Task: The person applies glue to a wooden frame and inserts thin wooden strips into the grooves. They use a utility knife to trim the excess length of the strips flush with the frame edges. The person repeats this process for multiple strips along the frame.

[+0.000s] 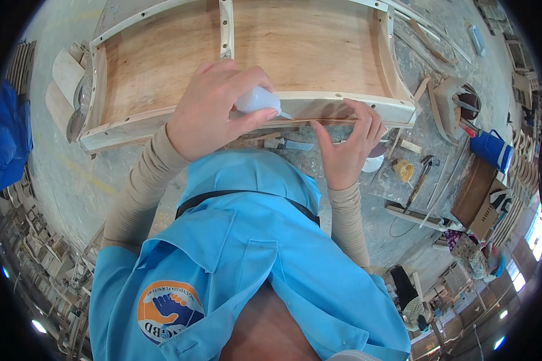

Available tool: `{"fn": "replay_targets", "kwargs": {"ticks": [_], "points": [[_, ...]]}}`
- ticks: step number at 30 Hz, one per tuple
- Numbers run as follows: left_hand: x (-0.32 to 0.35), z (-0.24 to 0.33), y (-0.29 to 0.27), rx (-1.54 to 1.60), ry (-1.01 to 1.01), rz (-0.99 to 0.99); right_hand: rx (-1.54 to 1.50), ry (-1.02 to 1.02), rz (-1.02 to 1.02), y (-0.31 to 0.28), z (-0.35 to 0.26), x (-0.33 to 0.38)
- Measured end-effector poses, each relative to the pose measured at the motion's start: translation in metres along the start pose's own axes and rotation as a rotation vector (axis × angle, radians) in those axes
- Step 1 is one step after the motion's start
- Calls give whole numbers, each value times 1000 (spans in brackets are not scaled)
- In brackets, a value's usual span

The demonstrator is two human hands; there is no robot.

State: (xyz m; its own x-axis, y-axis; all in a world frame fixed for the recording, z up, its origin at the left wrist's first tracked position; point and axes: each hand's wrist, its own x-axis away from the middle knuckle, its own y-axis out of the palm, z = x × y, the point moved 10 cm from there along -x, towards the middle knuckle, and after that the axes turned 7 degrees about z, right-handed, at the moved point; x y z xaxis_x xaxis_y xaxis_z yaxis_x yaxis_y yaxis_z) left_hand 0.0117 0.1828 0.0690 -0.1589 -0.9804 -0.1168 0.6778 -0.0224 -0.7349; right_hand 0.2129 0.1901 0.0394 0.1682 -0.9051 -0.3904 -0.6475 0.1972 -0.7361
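My left hand (217, 105) is closed around a small whitish squeeze bottle (258, 100). The bottle lies tilted, its thin nozzle pointing right, close to the near rail of a wooden frame (319, 96). My right hand (349, 147) grips that same rail farther right, with the thumb at its lower edge and bent fingers over the top. Light wood panels (307, 45) fill the frame on both sides of a middle crossbar (226, 30). Dark fastener holes dot the rails.
On the worktop to the right lie a hammer (421, 177), a yellowish cup-like piece (403, 170) and wood strips. A blue container (491, 149) stands farther right. Curved wood pieces (66, 90) sit left of the frame. Another person (473, 256) is at the lower right.
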Motion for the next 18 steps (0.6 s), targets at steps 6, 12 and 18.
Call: {"fn": "replay_targets", "kwargs": {"ticks": [6,12,18], "points": [[5,-2,-11,-8,-3,1,1,10,-71,1,-5,-11],[11,-6,-15,-19,-29,2,76,19,-205,11,-9,-15],[17,-7,-18,-18,-27,27,107,-11,-291,18,-10,-17]]}}
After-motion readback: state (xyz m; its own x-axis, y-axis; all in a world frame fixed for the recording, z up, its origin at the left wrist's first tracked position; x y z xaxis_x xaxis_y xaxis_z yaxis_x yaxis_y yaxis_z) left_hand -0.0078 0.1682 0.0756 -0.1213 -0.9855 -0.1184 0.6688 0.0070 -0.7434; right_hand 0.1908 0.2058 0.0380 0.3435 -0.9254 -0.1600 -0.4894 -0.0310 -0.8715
